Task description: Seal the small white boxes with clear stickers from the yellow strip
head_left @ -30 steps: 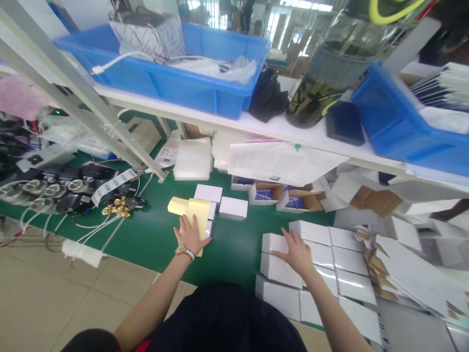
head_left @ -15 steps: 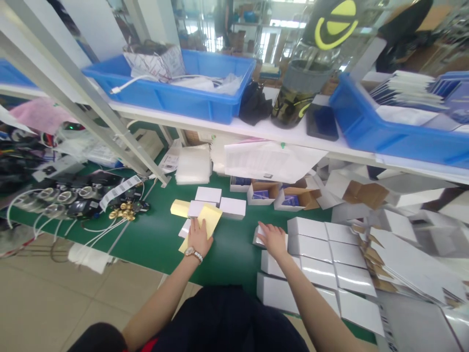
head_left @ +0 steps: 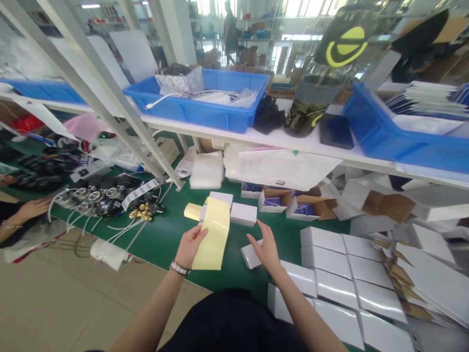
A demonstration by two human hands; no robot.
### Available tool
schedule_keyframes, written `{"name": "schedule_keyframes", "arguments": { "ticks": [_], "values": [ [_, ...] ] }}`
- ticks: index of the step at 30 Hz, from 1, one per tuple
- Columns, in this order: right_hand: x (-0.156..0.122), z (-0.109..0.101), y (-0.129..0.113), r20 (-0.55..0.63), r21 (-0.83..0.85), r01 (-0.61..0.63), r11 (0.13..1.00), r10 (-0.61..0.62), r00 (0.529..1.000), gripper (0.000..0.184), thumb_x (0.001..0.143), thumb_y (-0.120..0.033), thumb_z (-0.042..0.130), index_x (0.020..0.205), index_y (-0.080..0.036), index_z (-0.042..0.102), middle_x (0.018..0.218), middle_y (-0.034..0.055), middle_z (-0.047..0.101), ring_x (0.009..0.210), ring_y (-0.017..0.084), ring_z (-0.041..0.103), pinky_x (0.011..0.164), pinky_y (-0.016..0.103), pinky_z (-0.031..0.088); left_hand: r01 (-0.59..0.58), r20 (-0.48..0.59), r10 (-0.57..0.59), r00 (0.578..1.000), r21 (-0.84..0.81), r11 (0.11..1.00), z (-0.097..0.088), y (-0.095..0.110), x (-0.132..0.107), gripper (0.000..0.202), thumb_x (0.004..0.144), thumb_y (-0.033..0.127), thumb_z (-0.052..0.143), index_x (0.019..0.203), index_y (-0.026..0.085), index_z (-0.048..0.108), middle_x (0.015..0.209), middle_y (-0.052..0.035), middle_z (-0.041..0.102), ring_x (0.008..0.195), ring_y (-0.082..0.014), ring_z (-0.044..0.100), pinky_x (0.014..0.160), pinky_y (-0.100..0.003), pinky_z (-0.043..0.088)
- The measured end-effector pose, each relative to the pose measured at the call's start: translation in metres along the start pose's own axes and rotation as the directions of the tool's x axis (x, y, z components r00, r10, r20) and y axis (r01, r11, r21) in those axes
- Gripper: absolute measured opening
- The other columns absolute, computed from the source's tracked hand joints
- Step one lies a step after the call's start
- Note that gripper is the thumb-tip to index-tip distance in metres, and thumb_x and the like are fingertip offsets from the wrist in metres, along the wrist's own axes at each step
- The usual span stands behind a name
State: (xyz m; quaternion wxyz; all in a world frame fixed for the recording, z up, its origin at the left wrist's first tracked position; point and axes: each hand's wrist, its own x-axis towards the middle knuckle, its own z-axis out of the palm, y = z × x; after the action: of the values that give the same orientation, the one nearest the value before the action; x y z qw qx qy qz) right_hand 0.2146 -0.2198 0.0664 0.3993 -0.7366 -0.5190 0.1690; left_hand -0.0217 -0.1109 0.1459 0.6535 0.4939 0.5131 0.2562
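As left hand (head_left: pixel 189 246) holds sheet (head_left: pixel 215 234), glossy, oblong

The one camera, worn on the head, looks forward and down over the wearer's dark-clothed torso (head_left: pixel 220 325), near the flat green workbench (head_left: pixel 164 237); its wide view reaches past the long white shelf (head_left: pixel 286 142) into the distant, hazy workshop (head_left: pixel 251 55).

Bright light enters through the far windows (head_left: pixel 308 8); glare streaks the white boxes (head_left: pixel 336 289) and glints on the yellow sheet (head_left: pixel 213 237); the background (head_left: pixel 251 55) looks hazy, edges stretched.
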Motion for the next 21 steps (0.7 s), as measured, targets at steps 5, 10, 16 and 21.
{"name": "schedule_keyframes", "arguments": {
  "ticks": [5,10,16,21],
  "values": [
    [0.031,-0.052,-0.064,0.002,0.446,0.055,0.893,-0.063,0.998,0.067,0.088,-0.04,0.064,0.147,-0.028,0.037,0.146,0.0141,0.046,0.126,0.028,0.054,0.097,0.045,0.051,0.132,0.191,-0.081,0.978,-0.272,0.953,0.027,0.015,-0.038,0.044,0.072,0.047,0.078,0.102,0.016,0.072,0.088,-0.0061,0.076,0.074,-0.0229,0.071,0.073,-0.036,0.058],
    [0.038,-0.079,-0.106,0.098,0.392,0.104,0.914,-0.154,0.983,0.047,0.088,-0.037,0.066,0.132,-0.026,0.057,0.129,0.0089,0.062,0.114,0.025,0.06,0.1,0.041,0.049,0.075,0.274,-0.022,0.961,-0.186,0.98,0.038,0.021,-0.055,0.039,0.075,0.048,0.075,0.098,0.015,0.073,0.089,-0.007,0.076,0.079,-0.023,0.069,0.074,-0.033,0.056],
    [0.023,-0.087,-0.127,0.165,0.368,0.149,0.918,-0.222,0.961,0.034,0.092,-0.037,0.061,0.123,-0.025,0.064,0.114,0.0074,0.068,0.105,0.023,0.063,0.092,0.037,0.051,-0.092,0.152,0.103,0.983,-0.077,0.993,0.046,0.052,-0.063,0.038,0.075,0.05,0.072,0.087,0.014,0.073,0.082,-0.0058,0.072,0.072,-0.0199,0.064,0.065,-0.028,0.051],
    [0.014,-0.089,-0.139,0.226,0.427,0.007,0.904,-0.114,0.968,0.035,0.099,-0.044,0.046,0.119,-0.025,0.069,0.111,0.0071,0.071,0.101,0.023,0.066,0.087,0.035,0.054,-0.23,-0.003,0.23,0.973,-0.007,0.973,0.054,0.071,-0.064,0.032,0.079,0.048,0.069,0.075,0.016,0.071,0.076,-0.0033,0.064,0.071,-0.0172,0.057,0.065,-0.026,0.048]
  ]
}}
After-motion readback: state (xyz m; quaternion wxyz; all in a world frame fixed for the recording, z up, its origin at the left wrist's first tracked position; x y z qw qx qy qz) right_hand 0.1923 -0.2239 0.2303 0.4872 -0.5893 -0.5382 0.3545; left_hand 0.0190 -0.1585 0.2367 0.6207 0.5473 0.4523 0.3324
